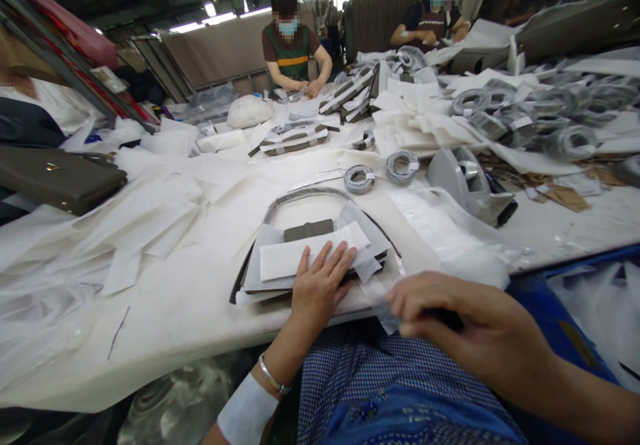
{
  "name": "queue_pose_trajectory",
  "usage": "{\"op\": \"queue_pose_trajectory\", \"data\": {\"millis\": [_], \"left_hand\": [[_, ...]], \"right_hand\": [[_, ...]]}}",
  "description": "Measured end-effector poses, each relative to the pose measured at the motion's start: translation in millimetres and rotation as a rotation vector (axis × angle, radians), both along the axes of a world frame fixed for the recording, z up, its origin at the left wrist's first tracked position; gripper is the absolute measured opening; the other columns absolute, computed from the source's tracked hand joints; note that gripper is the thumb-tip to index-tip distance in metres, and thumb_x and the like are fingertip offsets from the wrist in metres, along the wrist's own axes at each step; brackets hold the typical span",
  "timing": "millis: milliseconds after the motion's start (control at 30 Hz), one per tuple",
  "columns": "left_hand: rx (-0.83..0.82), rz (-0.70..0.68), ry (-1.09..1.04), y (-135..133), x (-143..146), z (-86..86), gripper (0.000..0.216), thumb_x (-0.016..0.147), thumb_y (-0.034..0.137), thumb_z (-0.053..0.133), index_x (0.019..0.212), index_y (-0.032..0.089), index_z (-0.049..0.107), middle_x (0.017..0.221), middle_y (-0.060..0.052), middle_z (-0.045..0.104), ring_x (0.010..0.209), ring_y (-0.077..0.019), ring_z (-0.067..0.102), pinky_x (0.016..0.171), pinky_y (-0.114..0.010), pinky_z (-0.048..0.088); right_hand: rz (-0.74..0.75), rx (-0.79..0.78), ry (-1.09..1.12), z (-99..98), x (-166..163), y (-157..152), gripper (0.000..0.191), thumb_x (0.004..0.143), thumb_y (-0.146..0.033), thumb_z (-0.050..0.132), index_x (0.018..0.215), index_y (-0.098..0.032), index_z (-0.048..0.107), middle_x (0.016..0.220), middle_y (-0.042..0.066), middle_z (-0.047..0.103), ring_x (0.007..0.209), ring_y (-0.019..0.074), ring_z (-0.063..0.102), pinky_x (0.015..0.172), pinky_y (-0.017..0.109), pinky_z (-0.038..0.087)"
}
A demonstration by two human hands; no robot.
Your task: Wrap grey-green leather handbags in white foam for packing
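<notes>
My left hand [320, 292] lies flat with its fingers spread, pressing a white foam strip [285, 262] onto a grey handbag [307, 230]. The bag lies on its side near the table's front edge, partly covered with thin white sheets, its wrapped handle [310, 195] arching away from me. To the right, my right hand [435, 305] is closed in a pinch at the table edge, slightly blurred. A translucent strip of plastic film [386, 317] shows at its fingertips.
A grey tape dispenser [463, 182] stands at the right, near two wrapped coils [359, 179]. Loose white sheets [150, 212] and a dark handbag [60, 175] lie at the left. More bundles and coils [575, 142] are piled behind. Co-workers [293, 52] work across the table.
</notes>
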State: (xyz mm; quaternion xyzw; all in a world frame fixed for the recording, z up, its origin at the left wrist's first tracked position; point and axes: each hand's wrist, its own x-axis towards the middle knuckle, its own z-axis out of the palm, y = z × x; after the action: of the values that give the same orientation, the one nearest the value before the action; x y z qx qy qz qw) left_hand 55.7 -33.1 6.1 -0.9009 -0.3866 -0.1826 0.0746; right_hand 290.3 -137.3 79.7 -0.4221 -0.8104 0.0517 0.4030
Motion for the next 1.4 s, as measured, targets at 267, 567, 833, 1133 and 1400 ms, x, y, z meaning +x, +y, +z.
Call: {"op": "queue_pose_trajectory", "data": {"millis": [267, 567, 833, 1133, 1400], "left_hand": [[0.003, 0.006, 0.004, 1.1, 1.0, -1.0, 0.063, 0.091, 0.038, 0.062, 0.149, 0.030, 0.038, 0.150, -0.003, 0.047, 0.142, -0.0251, 0.040, 0.120, -0.054, 0.025], [-0.179, -0.010, -0.127, -2.9, 1.3, 17.3, 0.065, 0.087, 0.032, 0.062, 0.148, 0.028, 0.039, 0.149, -0.002, 0.049, 0.141, -0.0233, 0.041, 0.122, -0.053, 0.020], [-0.055, 0.119, -0.129, -2.4, 18.8, 11.1, 0.042, 0.098, 0.049, 0.048, 0.137, 0.033, 0.053, 0.146, -0.002, 0.053, 0.135, -0.0245, 0.050, 0.118, -0.056, 0.027], [0.105, 0.064, -0.131, -2.4, 21.1, -9.4, 0.037, 0.099, 0.039, 0.051, 0.135, 0.034, 0.055, 0.137, 0.001, 0.061, 0.132, -0.0221, 0.053, 0.119, -0.054, 0.025], [0.058, 0.022, -0.224, -3.2, 21.5, -4.2, 0.036, 0.098, 0.039, 0.054, 0.133, 0.031, 0.057, 0.134, 0.001, 0.063, 0.129, -0.0219, 0.055, 0.120, -0.052, 0.023]], "right_hand": [[-0.001, 0.182, -0.304, -45.1, 0.3, 73.5, 0.046, 0.094, -0.015, 0.057, 0.138, -0.027, 0.055, 0.135, 0.006, 0.063, 0.131, 0.0255, 0.052, 0.115, 0.053, 0.036], [0.030, 0.293, -0.223, -62.3, -3.7, 75.7, 0.026, 0.092, -0.015, 0.058, 0.111, -0.028, 0.072, 0.102, 0.001, 0.076, 0.096, 0.0184, 0.068, 0.082, 0.034, 0.051], [0.010, 0.346, -0.163, -85.5, -3.1, 75.4, 0.024, 0.092, -0.015, 0.060, 0.110, -0.026, 0.070, 0.102, 0.001, 0.077, 0.097, 0.0189, 0.067, 0.080, 0.034, 0.051], [0.036, 0.358, -0.214, -88.9, 1.9, 71.8, 0.028, 0.093, -0.013, 0.058, 0.117, -0.023, 0.068, 0.110, 0.002, 0.075, 0.104, 0.0195, 0.066, 0.084, 0.036, 0.053], [0.061, 0.369, -0.154, -86.2, 2.0, 74.3, 0.025, 0.091, -0.012, 0.060, 0.111, -0.020, 0.071, 0.104, 0.004, 0.076, 0.099, 0.0201, 0.067, 0.081, 0.036, 0.054]]}}
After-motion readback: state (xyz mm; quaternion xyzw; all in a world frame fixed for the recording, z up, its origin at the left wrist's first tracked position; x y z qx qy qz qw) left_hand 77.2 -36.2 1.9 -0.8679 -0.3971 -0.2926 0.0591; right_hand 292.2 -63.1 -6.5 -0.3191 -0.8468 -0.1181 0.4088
